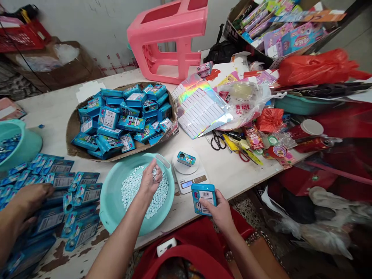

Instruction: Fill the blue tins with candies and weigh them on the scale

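Observation:
My left hand (150,178) is curled closed above a turquoise basin (112,211) of small pale-blue candies (130,190). What lies inside its fingers is hidden. With my right hand (222,211) I grip a blue candy tin (207,193), its barcode label facing up, at the table's front edge. Between basin and tin stands a white digital scale (183,176) with a lit display. On its round pan rests another blue tin (186,158), its round opening showing.
A cut-down carton (122,153) piled with blue tins sits behind the basin. At left, another person's hand (31,199) reaches over rows of tins (87,193) beside a second turquoise basin (31,143). Scissors (217,140), sticker sheets (200,110) and a pink stool (171,38) lie farther back.

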Action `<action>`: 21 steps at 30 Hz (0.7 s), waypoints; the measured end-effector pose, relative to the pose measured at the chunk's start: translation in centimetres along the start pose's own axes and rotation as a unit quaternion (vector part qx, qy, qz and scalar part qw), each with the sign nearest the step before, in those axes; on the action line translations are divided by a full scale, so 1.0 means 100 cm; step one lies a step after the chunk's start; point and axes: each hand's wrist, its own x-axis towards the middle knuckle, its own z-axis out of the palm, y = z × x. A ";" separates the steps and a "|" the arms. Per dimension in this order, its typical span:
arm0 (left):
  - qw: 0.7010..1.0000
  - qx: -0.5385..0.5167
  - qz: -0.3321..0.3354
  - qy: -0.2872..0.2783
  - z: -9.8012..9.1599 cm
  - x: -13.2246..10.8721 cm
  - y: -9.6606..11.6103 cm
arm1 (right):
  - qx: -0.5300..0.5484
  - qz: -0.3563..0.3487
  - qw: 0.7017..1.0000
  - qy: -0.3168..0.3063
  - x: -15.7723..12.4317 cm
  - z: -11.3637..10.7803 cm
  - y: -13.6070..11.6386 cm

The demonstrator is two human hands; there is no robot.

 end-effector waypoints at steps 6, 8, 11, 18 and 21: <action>0.995 -0.039 0.097 0.007 0.091 0.049 -0.011 | -0.005 -0.004 0.999 0.034 0.015 -0.016 0.002; 0.990 -0.041 0.133 0.021 0.103 0.063 -0.016 | -0.008 -0.002 0.999 0.046 0.019 -0.023 0.002; 0.982 -0.038 0.179 0.037 0.110 0.074 -0.020 | -0.007 0.004 0.998 0.058 0.024 -0.030 0.001; 0.976 -0.028 0.213 0.042 0.114 0.077 -0.022 | 0.015 0.010 0.998 0.064 0.035 -0.035 -0.001; 0.976 -0.010 0.211 0.051 0.113 0.076 -0.023 | 0.015 0.006 0.998 0.060 0.037 -0.033 -0.003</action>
